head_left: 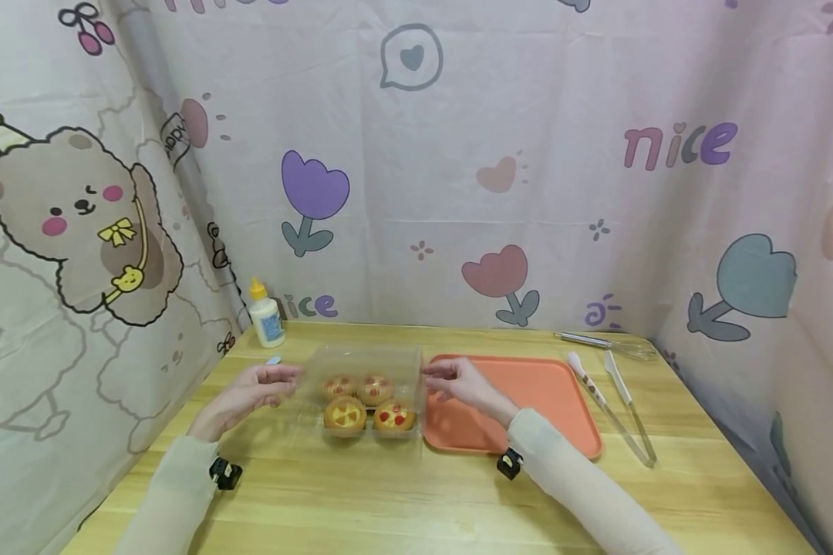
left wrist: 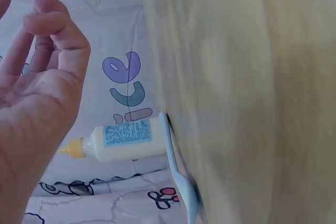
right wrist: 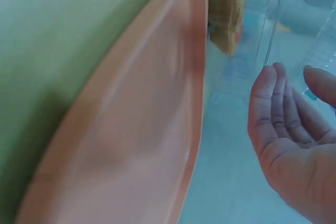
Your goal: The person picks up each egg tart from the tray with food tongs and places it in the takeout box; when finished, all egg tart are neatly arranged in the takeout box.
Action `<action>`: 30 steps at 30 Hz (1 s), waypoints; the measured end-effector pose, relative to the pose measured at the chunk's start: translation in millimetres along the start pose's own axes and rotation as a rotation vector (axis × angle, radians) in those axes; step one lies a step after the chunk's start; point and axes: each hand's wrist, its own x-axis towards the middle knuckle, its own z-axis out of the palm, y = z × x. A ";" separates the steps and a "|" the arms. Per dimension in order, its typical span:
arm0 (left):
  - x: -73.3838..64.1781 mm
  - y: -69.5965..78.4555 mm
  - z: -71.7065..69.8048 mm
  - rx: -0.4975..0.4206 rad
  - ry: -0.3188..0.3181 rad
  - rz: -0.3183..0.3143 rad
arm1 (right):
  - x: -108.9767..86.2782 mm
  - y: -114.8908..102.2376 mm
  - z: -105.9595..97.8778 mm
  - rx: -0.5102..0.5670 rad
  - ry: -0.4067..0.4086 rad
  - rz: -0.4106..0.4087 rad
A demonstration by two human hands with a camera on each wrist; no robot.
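Between the two hands stands a clear plastic clamshell box [head_left: 361, 361]. Inside sit several small round tarts [head_left: 345, 417] with yellow and red tops. My left hand [head_left: 253, 393] is at the box's left side, fingers loosely bent and fingertips close to the lid edge. In the left wrist view, that hand [left wrist: 44, 72] shows nothing in its palm. On the other side, my right hand [head_left: 468, 385] reaches over the orange tray [head_left: 521, 401], fingertips right at the box's right edge. The right wrist view shows its fingers [right wrist: 262, 103] nearly straight and the thumb apart.
A glue bottle [head_left: 269, 320] with a yellow cap stands at the back left, by a pale blue-handled utensil [left wrist: 181, 182]. Tongs [head_left: 625, 401] lie right of the tray. A whisk [head_left: 607, 343] lies at the back right. Printed curtains hang behind the wooden table [head_left: 389, 501].
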 end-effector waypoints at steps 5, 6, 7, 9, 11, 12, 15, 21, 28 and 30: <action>-2.3 -4.5 -0.5 0.018 -0.046 0.014 | -5.9 -2.4 5.3 -0.036 0.004 -0.018; -2.7 -5.2 -0.7 0.028 -0.058 0.019 | -7.1 -2.3 6.6 -0.049 0.005 -0.025; -3.2 -5.5 -0.9 0.043 -0.074 0.025 | -8.2 -2.0 8.0 -0.063 0.008 -0.030; -3.9 -6.0 -1.1 0.067 -0.102 0.034 | -10.4 -0.6 10.9 -0.078 0.012 -0.034; -4.4 -6.2 -1.1 0.090 -0.134 0.040 | -13.0 0.9 13.6 -0.082 0.012 -0.033; -4.7 -6.3 -1.0 0.099 -0.149 0.039 | -14.5 1.2 14.8 -0.083 0.011 -0.033; -6.0 -6.4 -0.9 0.109 -0.198 0.024 | -19.2 0.3 18.2 -0.068 0.004 -0.022; -9.3 -5.2 1.1 0.054 -0.246 -0.031 | -29.2 -1.0 22.2 -0.018 -0.020 0.035; -7.3 -8.2 3.0 -0.108 -0.354 -0.029 | -36.1 1.7 27.9 0.273 -0.160 0.138; -6.6 -10.1 3.2 -0.153 -0.385 -0.021 | -36.5 2.4 31.4 0.336 -0.180 0.157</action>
